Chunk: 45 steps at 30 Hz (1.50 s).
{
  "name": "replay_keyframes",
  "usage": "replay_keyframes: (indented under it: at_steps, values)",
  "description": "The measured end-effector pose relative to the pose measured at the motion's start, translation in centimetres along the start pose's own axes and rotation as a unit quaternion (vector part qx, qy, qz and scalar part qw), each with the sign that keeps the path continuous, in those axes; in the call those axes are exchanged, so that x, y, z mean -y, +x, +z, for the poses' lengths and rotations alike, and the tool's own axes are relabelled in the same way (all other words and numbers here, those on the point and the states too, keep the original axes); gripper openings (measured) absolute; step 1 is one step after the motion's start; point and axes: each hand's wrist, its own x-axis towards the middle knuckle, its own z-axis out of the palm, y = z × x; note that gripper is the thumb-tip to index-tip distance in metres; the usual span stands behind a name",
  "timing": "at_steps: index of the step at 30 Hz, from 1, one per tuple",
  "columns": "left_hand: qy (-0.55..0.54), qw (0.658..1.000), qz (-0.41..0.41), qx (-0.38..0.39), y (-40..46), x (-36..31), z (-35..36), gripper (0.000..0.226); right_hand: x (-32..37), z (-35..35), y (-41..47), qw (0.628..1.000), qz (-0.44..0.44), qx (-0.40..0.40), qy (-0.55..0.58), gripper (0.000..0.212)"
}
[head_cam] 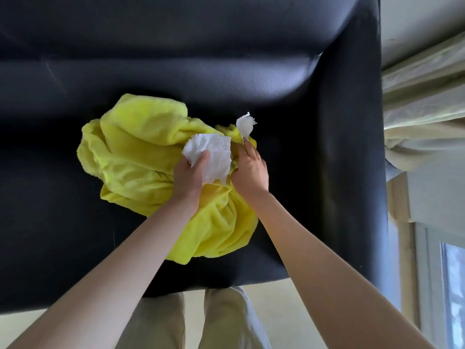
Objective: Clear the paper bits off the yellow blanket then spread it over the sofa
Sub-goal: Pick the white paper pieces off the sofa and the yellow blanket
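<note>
A crumpled yellow blanket (141, 157) lies bunched on the seat of a black leather sofa (176, 71). My left hand (190, 176) grips a large white paper piece (214, 157) over the blanket's middle. My right hand (249, 167) is just to its right and pinches a smaller torn white paper bit (245, 125) between its fingertips, lifted above the blanket's far right edge.
The sofa's right armrest (352, 147) stands close to my right hand. Pale curtains (422, 102) hang beyond it, with a window (450, 285) at lower right. My beige trouser legs (221, 321) are against the sofa's front edge.
</note>
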Motion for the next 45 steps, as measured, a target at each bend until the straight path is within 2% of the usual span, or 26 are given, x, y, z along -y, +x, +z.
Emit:
replay_keyframes:
  at_steps: [4,7,11,15,20,25,29,32,35,37,40,42,45]
  values:
    - [-0.006,1.0,-0.013,0.019,-0.5,0.1,-0.2,0.027,-0.9,0.1,-2.4,0.999,0.002,-0.033,0.008,0.067]
    - [-0.01,1.0,-0.02,0.015,-1.0,0.0,-0.3,0.015,-1.2,0.1,-4.1,0.995,-0.012,-0.093,0.032,0.062]
    - [0.019,0.999,-0.035,-0.002,-1.6,0.2,-0.5,0.012,-0.9,0.4,-6.1,0.982,-0.03,-0.178,0.064,0.046]
    - [0.059,0.997,-0.045,-0.001,-2.4,0.7,-1.0,0.01,-0.3,1.0,-7.8,0.971,-0.025,-0.217,0.099,0.029]
    - [0.081,0.996,-0.037,0.025,-4.3,1.9,-1.7,0.024,0.7,1.5,-10.2,0.961,0.007,-0.247,0.122,0.021]
    - [0.027,0.995,-0.081,0.044,-5.6,2.7,-1.5,0.034,2.1,0.9,-12.9,0.937,0.016,-0.338,0.087,0.018]
    - [0.042,0.993,-0.099,0.048,-5.9,3.3,-0.6,0.033,2.7,0.1,-15.4,0.909,-0.022,-0.415,0.023,0.015]
    - [0.007,0.986,-0.131,0.099,-6.5,3.3,0.2,0.042,2.1,0.5,-16.7,0.922,-0.088,-0.377,-0.005,0.019]
    - [-0.007,0.974,-0.141,0.178,-7.3,3.4,1.1,0.063,1.1,0.9,-18.1,0.94,-0.117,-0.315,0.055,0.019]
    - [0.033,0.972,-0.122,0.198,-7.9,3.3,1.6,0.064,0.4,0.7,-18.9,0.941,-0.106,-0.307,0.09,0.019]
    - [0.078,0.972,-0.085,0.205,-8.7,3.2,2.7,0.041,-0.6,0.0,-19.7,0.931,-0.055,-0.338,0.127,0.018]
    - [0.094,0.97,-0.06,0.216,-9.4,3.3,3.4,0.025,-1.3,-0.5,-19.9,0.913,0.009,-0.376,0.161,0.015]
    - [0.122,0.966,-0.031,0.224,-10.5,3.1,4.5,0.021,-2.3,-1.2,-19.4,0.881,0.113,-0.382,0.255,0.023]
